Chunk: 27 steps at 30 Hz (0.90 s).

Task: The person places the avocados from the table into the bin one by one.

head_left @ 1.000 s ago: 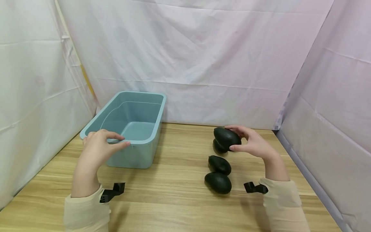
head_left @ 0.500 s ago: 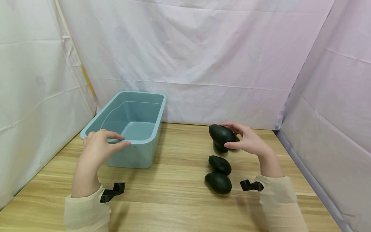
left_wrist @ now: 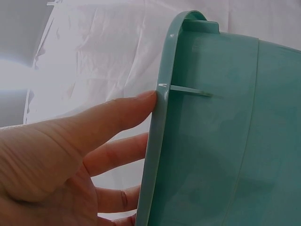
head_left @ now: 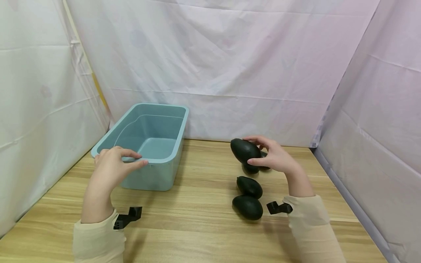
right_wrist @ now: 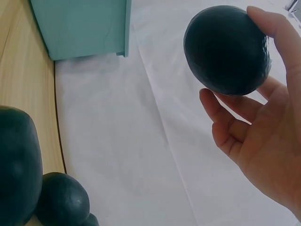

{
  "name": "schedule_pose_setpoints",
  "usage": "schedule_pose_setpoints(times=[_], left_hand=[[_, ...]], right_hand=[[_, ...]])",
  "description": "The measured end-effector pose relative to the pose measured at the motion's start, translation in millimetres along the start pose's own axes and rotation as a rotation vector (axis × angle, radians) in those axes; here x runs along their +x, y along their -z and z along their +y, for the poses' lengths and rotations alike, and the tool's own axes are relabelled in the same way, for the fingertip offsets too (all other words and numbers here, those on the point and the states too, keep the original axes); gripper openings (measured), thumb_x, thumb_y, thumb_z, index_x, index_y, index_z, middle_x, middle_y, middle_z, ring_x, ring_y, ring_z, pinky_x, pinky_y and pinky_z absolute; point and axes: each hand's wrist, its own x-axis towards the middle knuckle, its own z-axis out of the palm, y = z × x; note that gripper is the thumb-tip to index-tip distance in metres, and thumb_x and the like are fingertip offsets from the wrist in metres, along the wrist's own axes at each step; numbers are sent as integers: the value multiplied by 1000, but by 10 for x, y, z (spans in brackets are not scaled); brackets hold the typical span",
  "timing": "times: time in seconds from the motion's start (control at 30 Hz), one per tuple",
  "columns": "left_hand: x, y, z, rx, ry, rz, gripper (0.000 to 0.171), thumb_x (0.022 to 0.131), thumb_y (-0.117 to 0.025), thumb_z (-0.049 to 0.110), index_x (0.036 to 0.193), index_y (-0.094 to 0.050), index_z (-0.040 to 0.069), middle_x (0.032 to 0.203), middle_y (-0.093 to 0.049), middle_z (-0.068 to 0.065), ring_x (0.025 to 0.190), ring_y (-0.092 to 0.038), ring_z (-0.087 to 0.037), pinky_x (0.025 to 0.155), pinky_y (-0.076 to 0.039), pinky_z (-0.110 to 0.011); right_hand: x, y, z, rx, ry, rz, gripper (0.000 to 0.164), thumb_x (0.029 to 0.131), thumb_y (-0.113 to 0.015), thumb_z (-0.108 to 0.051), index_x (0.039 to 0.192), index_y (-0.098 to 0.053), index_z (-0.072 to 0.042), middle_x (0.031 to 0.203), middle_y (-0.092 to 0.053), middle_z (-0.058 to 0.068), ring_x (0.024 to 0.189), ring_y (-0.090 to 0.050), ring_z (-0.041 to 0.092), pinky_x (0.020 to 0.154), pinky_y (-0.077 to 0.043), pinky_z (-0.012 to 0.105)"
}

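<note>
Green, almost black, the held avocado [head_left: 242,149] is, in the head view, above the far right part of the worktop [head_left: 197,233], gripped by the right hand [head_left: 274,157] between thumb and fingers. The blue-green bin [head_left: 164,177] stands near the worktop's far left corner, well apart to the fruit's left; that sideways gap between avocado and bin looks like the relation that counts. The fruit's long axis slants from far left to near right, its far end leaning toward the bin's side. Of the two, the right hand is the one at the fruit; the left hand [head_left: 113,164] is at the bin's near rim. Below the held fruit lie two far avocados [head_left: 251,168], partly covered, and toward the worktop's near edge two near avocados [head_left: 249,187] that appear to touch. The left wrist view tells what the head view barely does: the thumb lies against the rim's outer side while the fingers pass behind it, a light pinch. The right wrist view shows the held avocado almost end-on, thumb on one side, fingertips on the other, against white cloth [right_wrist: 141,117]; it appears apart from the other fruit, where the head view only overlaps them.
</note>
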Motion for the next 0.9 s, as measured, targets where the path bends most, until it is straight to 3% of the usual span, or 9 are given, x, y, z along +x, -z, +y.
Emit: schedule_pose_setpoints(times=[0.27, 0.63, 0.9], left_hand=[[1, 4, -3, -5, -4, -2, 42, 81, -76, 39, 102, -75, 4, 113, -62, -24, 110, -36, -53, 92, -10, -73], [10, 0, -10, -4, -2, -8, 44, 81, -76, 42, 103, -75, 4, 113, -62, -24, 110, -36, -52, 93, -9, -74], [6, 14, 5, -8, 7, -18, 44, 81, -76, 41, 104, -74, 4, 114, -61, -24, 111, -35, -53, 95, -6, -74]], right_hand=[[84, -52, -29, 2, 40, 4, 62, 80, -78, -18, 137, -52, -14, 130, -54, 0, 113, -48, 19, 89, -37, 47], [220, -181, -98, 0, 55, -5, 63, 79, -80, -21, 136, -53, -18, 129, -55, 0, 115, -48, 20, 102, -32, 50], [320, -289, -151, 9, 62, -13, 62, 79, -80, -22, 135, -54, -17, 129, -54, -1, 118, -47, 20, 103, -30, 54]])
